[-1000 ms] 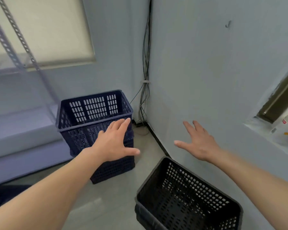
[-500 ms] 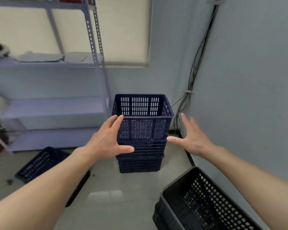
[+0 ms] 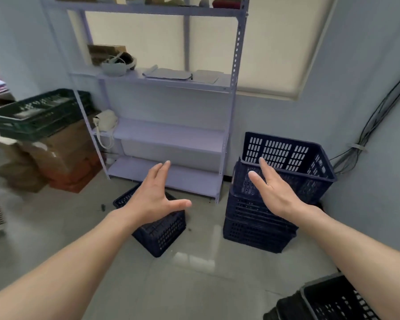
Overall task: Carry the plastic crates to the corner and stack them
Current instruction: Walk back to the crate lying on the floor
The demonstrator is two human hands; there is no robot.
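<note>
Facing the stack (image 3: 252, 232) at 4 o'clock, crate (image 3: 164, 234) on the floor at 7 o'clock. Your left hand (image 3: 153, 199) and right hand (image 3: 275, 192) are spread wide, empty. Grab the crate by opposite rims, keep it level, seat it square on the stack.
</note>
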